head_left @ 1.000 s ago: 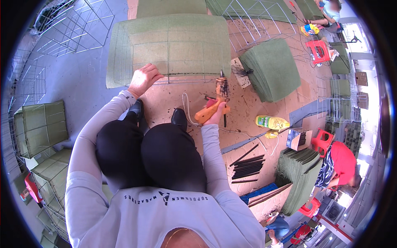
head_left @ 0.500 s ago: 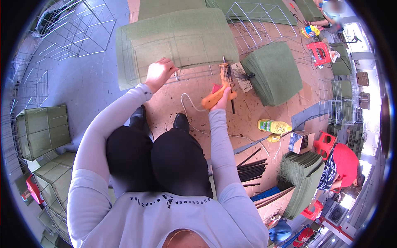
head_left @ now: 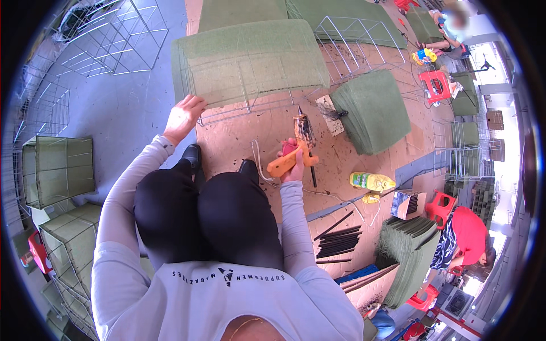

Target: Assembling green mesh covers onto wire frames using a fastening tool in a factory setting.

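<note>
Left hand: fingers curled at near-left edge of thin green sheet against wire frame; pinch can't be told. Right hand wrapped round orange glue gun, open cardboard alongside.

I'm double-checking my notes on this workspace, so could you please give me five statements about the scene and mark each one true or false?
1. The right hand holds an orange glue gun. True.
2. The left hand is also on the glue gun. False: it is at the near edge of the green sheet.
3. The yellow bottle is to the right of the glue gun. True.
4. The loose black sticks lie on the picture's left side. False: they lie on the right.
5. A co-worker in a red top is at the right. True.
</note>
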`<move>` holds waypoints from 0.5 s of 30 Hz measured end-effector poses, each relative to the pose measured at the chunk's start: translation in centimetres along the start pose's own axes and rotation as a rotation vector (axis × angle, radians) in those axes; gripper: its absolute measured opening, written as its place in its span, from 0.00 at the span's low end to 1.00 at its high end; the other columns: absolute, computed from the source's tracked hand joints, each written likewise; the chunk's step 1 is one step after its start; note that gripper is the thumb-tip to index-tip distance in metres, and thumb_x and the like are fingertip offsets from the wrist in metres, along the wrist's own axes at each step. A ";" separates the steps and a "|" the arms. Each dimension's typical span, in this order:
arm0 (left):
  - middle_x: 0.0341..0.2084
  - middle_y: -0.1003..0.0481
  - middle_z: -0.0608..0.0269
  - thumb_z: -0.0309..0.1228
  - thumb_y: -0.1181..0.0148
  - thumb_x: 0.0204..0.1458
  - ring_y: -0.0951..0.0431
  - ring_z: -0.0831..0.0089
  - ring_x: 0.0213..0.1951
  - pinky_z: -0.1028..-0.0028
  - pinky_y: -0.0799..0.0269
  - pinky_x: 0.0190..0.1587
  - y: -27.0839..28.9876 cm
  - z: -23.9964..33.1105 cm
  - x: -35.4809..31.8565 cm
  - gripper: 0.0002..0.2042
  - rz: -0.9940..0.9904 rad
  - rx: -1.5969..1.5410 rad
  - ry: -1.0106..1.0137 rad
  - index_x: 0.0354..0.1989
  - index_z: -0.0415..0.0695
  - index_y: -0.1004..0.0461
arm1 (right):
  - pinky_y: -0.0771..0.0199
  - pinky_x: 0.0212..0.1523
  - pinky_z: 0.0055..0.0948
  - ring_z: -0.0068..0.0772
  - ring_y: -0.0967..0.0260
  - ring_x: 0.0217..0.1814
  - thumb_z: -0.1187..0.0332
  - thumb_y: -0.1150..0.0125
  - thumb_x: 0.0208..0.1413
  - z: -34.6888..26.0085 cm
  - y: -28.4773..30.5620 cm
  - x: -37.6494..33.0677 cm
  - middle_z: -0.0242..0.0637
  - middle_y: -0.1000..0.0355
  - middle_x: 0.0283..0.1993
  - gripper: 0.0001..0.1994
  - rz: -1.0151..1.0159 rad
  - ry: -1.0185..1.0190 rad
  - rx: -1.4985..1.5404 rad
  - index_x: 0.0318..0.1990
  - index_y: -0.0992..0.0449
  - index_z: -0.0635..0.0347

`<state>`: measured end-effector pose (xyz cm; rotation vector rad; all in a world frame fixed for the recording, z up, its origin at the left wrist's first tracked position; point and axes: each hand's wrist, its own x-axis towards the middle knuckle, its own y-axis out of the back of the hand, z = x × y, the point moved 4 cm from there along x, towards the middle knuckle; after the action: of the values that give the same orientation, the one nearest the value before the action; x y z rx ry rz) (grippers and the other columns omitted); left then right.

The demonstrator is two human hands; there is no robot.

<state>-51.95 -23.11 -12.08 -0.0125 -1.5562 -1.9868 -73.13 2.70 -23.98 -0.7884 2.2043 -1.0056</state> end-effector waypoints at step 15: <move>0.31 0.31 0.65 0.25 0.49 0.36 0.30 0.68 0.37 0.72 0.32 0.36 1.7 -1.2 -2.4 0.09 0.079 0.096 -0.027 0.29 0.42 0.28 | 0.39 0.57 0.37 0.42 0.42 0.58 0.71 0.43 0.49 0.6 -3.2 0.0 0.38 0.34 0.42 0.14 -0.136 -0.214 -0.209 0.43 0.36 0.60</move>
<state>-48.78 -23.32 -11.88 -0.0613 -1.6417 -1.8566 -71.85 0.65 -21.74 -1.0994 2.1137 -0.7214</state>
